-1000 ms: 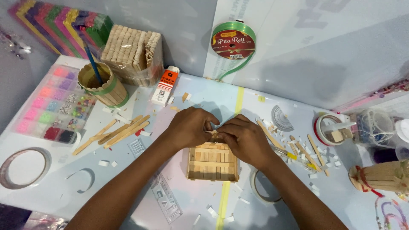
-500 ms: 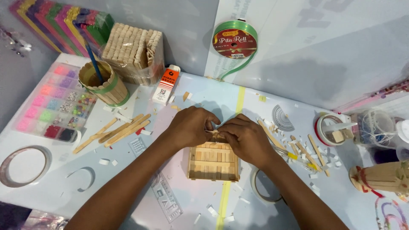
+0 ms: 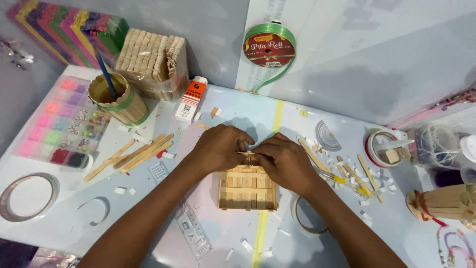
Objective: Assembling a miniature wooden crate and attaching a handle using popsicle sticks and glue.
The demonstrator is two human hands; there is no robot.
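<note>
L hand point(image 3: 220, 149) & R hand point(image 3: 282, 161) pinch at stick box point(image 3: 247, 191) rim.

Pale blue tabletop point(image 3: 223, 114), yellow tape stripe point(image 3: 276, 116) across it; grey-white wall point(image 3: 377, 44) along far edge, soft shadows.

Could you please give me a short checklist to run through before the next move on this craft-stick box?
1. Both hands on the work: left hand and right hand meet at the far edge of the stick box: ok.
2. Box flat on the table: ok.
3. Small piece between the fingertips seated: cannot tell, hidden.
4. Spare sticks close by the left hand: ok.
5. Glue bottle capped: cannot tell.
</note>
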